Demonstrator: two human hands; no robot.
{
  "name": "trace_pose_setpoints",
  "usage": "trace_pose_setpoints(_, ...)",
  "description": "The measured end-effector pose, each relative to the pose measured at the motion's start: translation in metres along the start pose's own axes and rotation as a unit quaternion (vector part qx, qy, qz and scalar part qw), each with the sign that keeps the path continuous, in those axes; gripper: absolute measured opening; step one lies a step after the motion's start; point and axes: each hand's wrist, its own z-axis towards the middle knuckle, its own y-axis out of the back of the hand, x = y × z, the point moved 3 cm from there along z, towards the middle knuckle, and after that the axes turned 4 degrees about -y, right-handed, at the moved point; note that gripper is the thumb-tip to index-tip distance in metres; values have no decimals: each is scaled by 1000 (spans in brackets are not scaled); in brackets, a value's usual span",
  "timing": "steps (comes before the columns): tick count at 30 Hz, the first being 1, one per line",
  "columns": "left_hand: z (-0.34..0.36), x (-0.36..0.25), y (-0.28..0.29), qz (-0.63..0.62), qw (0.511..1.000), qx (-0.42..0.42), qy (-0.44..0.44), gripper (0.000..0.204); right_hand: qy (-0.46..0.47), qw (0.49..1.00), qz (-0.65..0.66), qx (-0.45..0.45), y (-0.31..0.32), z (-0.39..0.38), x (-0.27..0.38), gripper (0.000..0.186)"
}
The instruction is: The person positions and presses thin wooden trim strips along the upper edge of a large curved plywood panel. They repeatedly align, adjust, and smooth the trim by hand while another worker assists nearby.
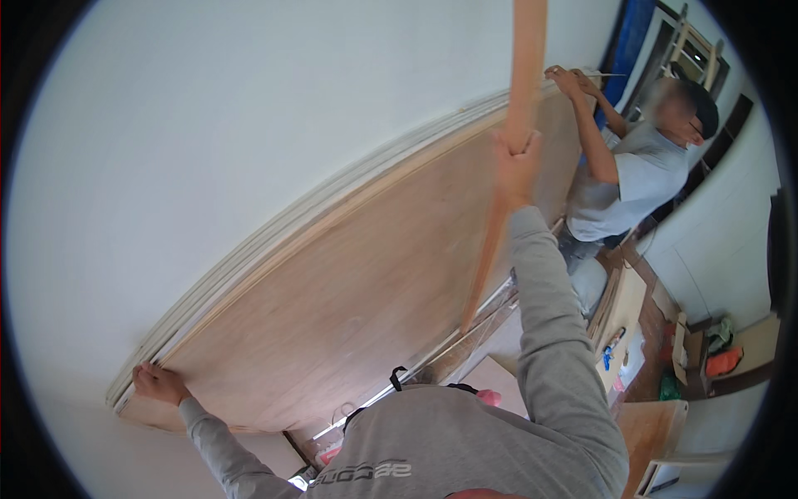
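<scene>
A large plywood panel (357, 274) stands against the white wall, with long pale trim strips (274, 229) running along its upper edge. My left hand (160, 383) is closed over the panel's left end, fingers curled on the edge beside the trim. Out in front, my right hand (517, 170) is wrapped round a long flat wooden strip (527, 66). That strip stands nearly upright before the panel, its top leaving the picture and its lower end close to the panel's bottom edge. Slight blur softens my right hand and the strip.
Another person (636, 158) at the right has both hands at the panel's far upper end. Stacked boards (619, 303) lie at the right, with a blue-handled tool (613, 349) on them. Beyond sit an orange item (725, 361) and a wooden panel (652, 437) near the floor.
</scene>
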Motion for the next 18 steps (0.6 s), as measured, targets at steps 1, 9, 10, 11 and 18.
trace_pose_setpoints(1, -4, 16, 0, 0, 1000, 19, 8, 31, 18, 997, -53, -53, -9, -4, -9, 56)
trace_pose_setpoints(9, 11, -53, 12, -74, 997, 17, -15, 13, 60, 997, -37, 39, 10, 37, -45, 68)
trace_pose_setpoints(10, 15, -55, 28, -70, 997, 39, -16, 15, 46, 996, -51, 60, 11, 34, -43, 69)
trace_pose_setpoints(11, 19, -51, 41, -56, 998, 38, -12, 15, 48, 995, -42, 72, 10, 37, -45, 69)
trace_pose_setpoints(18, 35, -24, 87, -36, 978, 186, -88, 15, 44, 995, -50, 71, 12, 24, -33, 72)
